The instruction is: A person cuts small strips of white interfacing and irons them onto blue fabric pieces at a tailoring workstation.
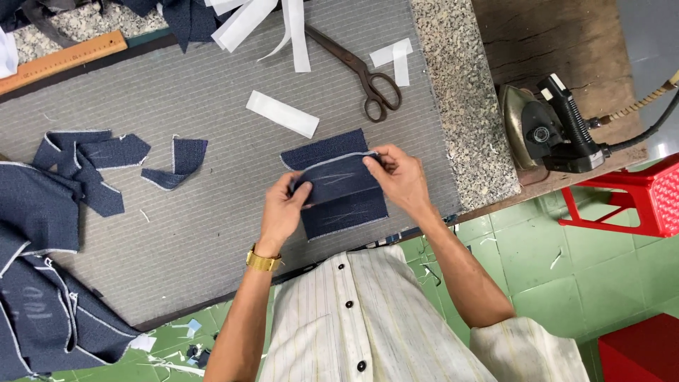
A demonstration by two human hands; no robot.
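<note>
A small dark blue fabric piece with chalk marks lies folded on the grey striped work surface, near its front edge. My left hand, with a gold watch at the wrist, pinches the left edge of the fold. Gripping the fold's upper right corner is my right hand. A second flap of the same dark blue cloth shows just beyond the fold.
Old metal scissors lie at the back. White strips and blue fabric scraps are scattered left. A pile of blue cloth sits at the lower left, a wooden ruler top left, an iron right, red stools beyond.
</note>
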